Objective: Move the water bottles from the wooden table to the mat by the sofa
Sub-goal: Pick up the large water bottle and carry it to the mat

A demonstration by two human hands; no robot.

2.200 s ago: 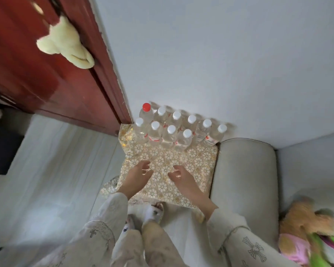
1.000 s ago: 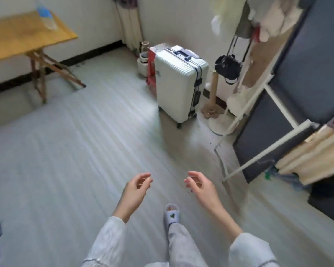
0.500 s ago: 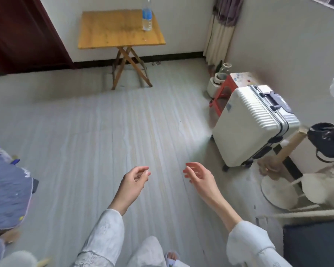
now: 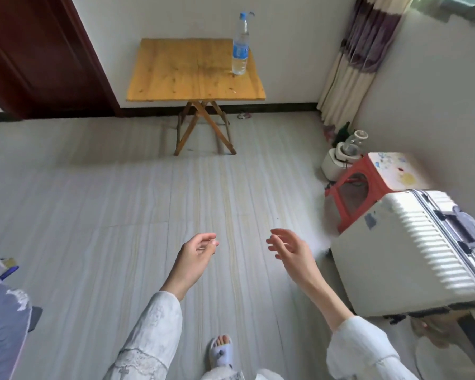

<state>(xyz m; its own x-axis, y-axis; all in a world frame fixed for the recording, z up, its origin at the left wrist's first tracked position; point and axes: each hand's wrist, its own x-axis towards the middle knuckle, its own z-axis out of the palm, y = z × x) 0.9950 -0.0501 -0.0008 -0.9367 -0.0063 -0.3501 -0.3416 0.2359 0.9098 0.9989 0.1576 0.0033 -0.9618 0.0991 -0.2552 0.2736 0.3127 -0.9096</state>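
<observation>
we hold our left hand (image 4: 196,253) and right hand (image 4: 290,249) loose, gripping nothing; one water bottle (image 4: 240,48) stands on the far table (image 4: 181,75).

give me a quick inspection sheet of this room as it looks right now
surface: wooden folding table against the far wall, top bare apart from one bottle
job's things: one water bottle with blue cap and label, upright near the table's right edge; mat and sofa not in view
clutter: white suitcase, red stool, white appliance on the floor at right
hands: left hand and right hand loosely curled, holding nothing
cables: nothing seen
surroundings: grey plank floor, dark red door, striped curtain
</observation>
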